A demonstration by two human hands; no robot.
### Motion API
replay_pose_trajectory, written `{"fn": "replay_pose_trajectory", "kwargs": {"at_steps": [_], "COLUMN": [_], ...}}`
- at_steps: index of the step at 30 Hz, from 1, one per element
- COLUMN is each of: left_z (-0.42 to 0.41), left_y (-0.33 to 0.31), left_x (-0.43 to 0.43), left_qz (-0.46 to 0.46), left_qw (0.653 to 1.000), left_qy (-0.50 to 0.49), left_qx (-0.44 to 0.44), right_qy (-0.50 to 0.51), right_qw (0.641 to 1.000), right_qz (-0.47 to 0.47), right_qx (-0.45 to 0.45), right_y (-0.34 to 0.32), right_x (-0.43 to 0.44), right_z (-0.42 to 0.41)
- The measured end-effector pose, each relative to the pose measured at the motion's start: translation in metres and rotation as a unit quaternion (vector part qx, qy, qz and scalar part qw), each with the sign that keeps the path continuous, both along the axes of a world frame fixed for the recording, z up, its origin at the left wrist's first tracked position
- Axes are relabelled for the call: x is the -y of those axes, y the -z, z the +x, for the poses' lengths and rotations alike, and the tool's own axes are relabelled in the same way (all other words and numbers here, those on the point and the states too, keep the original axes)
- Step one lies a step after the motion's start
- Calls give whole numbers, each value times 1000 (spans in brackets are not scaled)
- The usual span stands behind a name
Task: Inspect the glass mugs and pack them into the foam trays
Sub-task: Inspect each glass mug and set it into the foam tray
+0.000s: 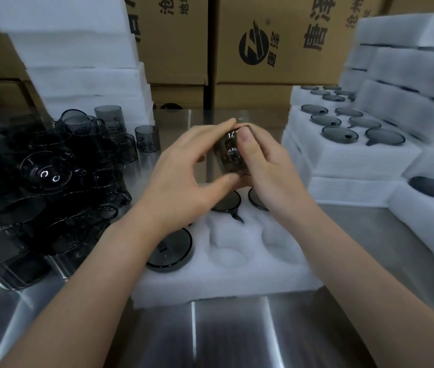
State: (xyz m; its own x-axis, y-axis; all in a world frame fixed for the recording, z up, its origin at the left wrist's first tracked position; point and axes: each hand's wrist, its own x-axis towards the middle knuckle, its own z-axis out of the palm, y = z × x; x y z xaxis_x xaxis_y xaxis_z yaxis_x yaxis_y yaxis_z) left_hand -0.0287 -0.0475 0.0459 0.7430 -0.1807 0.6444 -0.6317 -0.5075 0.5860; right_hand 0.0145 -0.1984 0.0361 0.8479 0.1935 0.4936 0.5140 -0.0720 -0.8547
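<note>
Steel table (237,335) backed by printed cardboard boxes (277,49); plain foam stack (78,62) far left; filled foam trays (343,160) stacked right; one foam tray (224,282) at centre, mugs seated in three visible pockets; heap of smoked glass mugs (51,187) lying loose at left; left hand (184,176) and right hand (263,166) both curl around one smoked glass mug (230,155), tilted, above the centre tray's far half.

A shiny metal worktop (237,341) with bright reflected streaks fills the foreground. Behind it stand stacked brown cardboard boxes (303,73), printed with black Chinese characters and a round black logo (253,46) on one front.
</note>
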Motion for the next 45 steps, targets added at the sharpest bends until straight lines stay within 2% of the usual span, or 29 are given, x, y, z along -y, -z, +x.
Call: {"fn": "replay_pose_trajectory", "kwargs": {"at_steps": [2,4,7,11,18,20,24,26,29,31,34,40,45], "left_z": [-1,-1,-1,0,2,2,5,5,3,1,0,-3,-2], "left_y": [0,1,0,2,7,7,6,6,4,2,-1,-1,1], "left_x": [3,5,3,-1,-4,-4,-4,-4,-2,2,5,2,-2], "left_qz": [18,18,1,-29,-89,-94,-85,-58,6,40,44,29,-7], "left_qw": [1000,999,999,1000,994,993,995,997,998,997,994,996,998], "left_qy": [-11,-31,-29,8,53,61,32,-7,-46,-67,-86,-48,4], "left_qx": [0,21,29,0,-43,-42,-53,-59,-46,-8,46,63,64], "right_qy": [51,64,14,-43,-95,-150,-275,-261,-157,-100,-61,-58,-131], "right_qw": [997,996,999,988,970,956,905,912,957,976,986,979,953], "right_qz": [-33,-29,25,115,171,184,184,171,141,119,102,132,194], "right_qx": [51,47,-23,-98,-143,-170,-268,-267,-198,-153,-119,-144,-190], "right_y": [0,0,0,-6,-6,-6,-7,-7,-6,-5,-4,-8,-9], "right_x": [0,-1,-1,2,7,8,7,6,4,2,-1,3,9], "right_z": [0,-1,-1,-6,0,3,3,1,-3,-4,-6,-7,-2]}}
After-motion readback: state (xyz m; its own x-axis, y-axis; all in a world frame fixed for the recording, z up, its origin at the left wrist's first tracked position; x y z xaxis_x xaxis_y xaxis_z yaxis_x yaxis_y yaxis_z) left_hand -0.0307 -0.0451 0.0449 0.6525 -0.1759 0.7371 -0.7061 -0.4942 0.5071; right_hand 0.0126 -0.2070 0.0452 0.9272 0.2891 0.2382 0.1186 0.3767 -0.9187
